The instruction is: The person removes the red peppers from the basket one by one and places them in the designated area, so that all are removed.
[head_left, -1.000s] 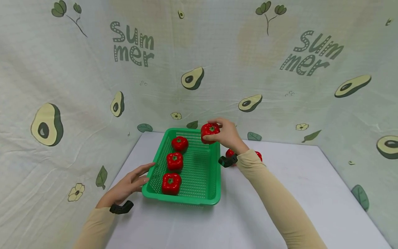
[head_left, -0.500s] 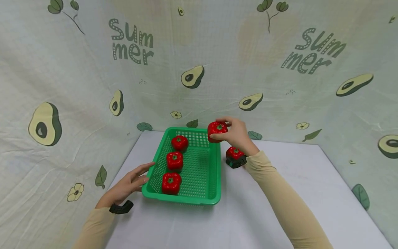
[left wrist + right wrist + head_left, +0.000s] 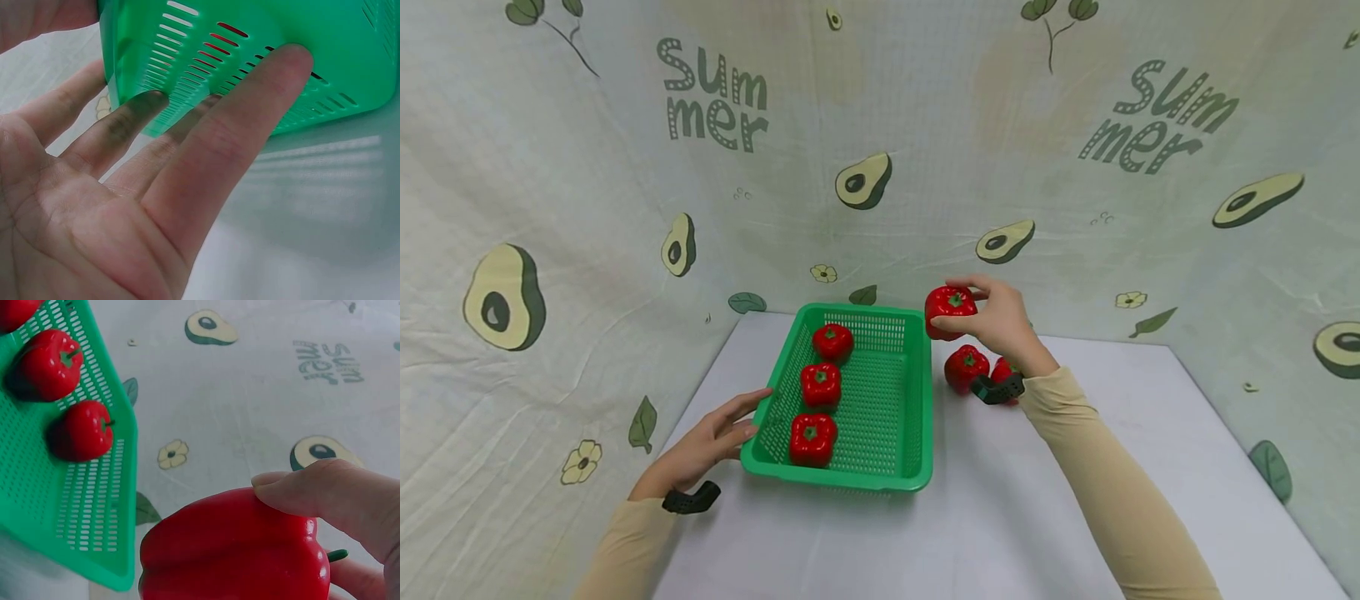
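In the head view my right hand (image 3: 1009, 323) holds a glossy red bell pepper (image 3: 950, 312) up in the air, just beyond the right rim of the green basket (image 3: 925, 392). Thumb and fingers pinch its sides, and its green stem shows in the right wrist view, pepper (image 3: 231, 550) filling the lower middle. My left hand (image 3: 703, 450) rests against the basket's left side. Seen from the left wrist, its straight fingers (image 3: 219, 144) touch the slotted outer wall (image 3: 337, 44). Inside the basket, three red peppers (image 3: 822, 386) stand in a column along the left side.
On the white table (image 3: 1000, 517), right of the basket, sit a red pepper (image 3: 966, 369) and another red pepper (image 3: 1003, 371), partly hidden by the right wrist and its black band (image 3: 997, 389). A printed cloth (image 3: 925, 108) hangs behind and beside the table.
My right hand has moved right with the pepper, from over the basket's right rim to just outside it. The two table peppers have come more into sight. My left hand stays put.
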Available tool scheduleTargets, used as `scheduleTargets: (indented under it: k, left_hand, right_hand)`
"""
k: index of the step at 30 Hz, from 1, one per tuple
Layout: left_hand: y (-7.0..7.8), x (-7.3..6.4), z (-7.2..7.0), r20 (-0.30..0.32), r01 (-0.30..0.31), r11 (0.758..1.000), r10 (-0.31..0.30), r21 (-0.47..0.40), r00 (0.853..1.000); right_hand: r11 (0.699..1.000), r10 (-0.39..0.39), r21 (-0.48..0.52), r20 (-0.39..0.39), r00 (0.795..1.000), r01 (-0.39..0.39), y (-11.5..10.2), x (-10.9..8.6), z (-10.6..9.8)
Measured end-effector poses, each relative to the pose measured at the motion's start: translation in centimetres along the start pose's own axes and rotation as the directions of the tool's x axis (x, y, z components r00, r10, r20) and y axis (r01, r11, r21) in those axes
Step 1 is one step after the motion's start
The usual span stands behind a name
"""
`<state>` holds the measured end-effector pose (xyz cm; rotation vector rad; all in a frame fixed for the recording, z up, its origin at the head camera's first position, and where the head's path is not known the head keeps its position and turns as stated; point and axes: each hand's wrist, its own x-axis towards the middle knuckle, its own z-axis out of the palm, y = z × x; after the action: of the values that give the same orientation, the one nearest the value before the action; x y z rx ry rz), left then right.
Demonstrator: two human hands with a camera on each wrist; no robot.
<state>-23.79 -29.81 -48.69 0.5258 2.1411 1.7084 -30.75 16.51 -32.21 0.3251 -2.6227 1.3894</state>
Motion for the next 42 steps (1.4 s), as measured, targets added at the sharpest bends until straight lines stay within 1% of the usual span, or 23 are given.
scheduleTargets:
  k: [5, 8, 11, 17, 24, 31, 34, 42]
  left_hand:
    - [0.0, 0.0, 0.1, -0.01, 0.021, 1.0, -0.021, -0.003, 1.0]
    - [-0.1, 0.1, 0.1, -0.01, 0.023, 1.0, -0.023, -0.006, 1.0]
    - [-0.1, 0.1, -0.1, -0.012, 0.02, 1.0, -0.02, 0.002, 1.0]
    - [-0.1, 0.0, -0.2, -0.006, 0.0, 1.0, 0.0, 0.017, 1.0]
    - [-0.1, -0.1, -0.1, 0.007, 0.007, 1.0, -0.007, -0.009, 1.0]
    - [0.1, 0.1, -0.2, 0.001, -0.005, 1.0, 0.005, 0.006, 1.0]
    - [0.1, 0.1, -0.3, 0.003, 0.002, 1.0, -0.002, 0.004, 1.0]
    - [-0.1, -0.1, -0.2, 0.003, 0.002, 1.0, -0.002, 0.01, 1.0]
  right_hand:
    - [0.999, 0.019, -0.032, -0.008, 1.0, -0.019, 1.1, -0.2, -1.3]
    - [0.998, 0.034, -0.053, -0.017, 0.999, -0.035, 1.6, -0.6, -2.1]
    - [0.996, 0.056, -0.071, -0.024, 0.998, -0.058, 2.1, -1.0, -2.9]
    - [0.994, 0.09, -0.062, -0.046, 0.995, -0.093, 3.5, -1.7, -4.2]
    - [0.988, 0.127, -0.077, -0.059, 0.99, -0.132, 5.2, -2.7, -5.9]
    - [0.98, 0.125, -0.141, -0.103, 0.987, -0.139, 7.2, -3.8, -7.4]
    - [0.975, 0.14, -0.155, -0.127, 0.982, -0.159, 8.1, -4.1, -8.0]
    - [0.963, 0.189, -0.163, -0.144, 0.971, -0.212, 10.5, -4.9, -8.8]
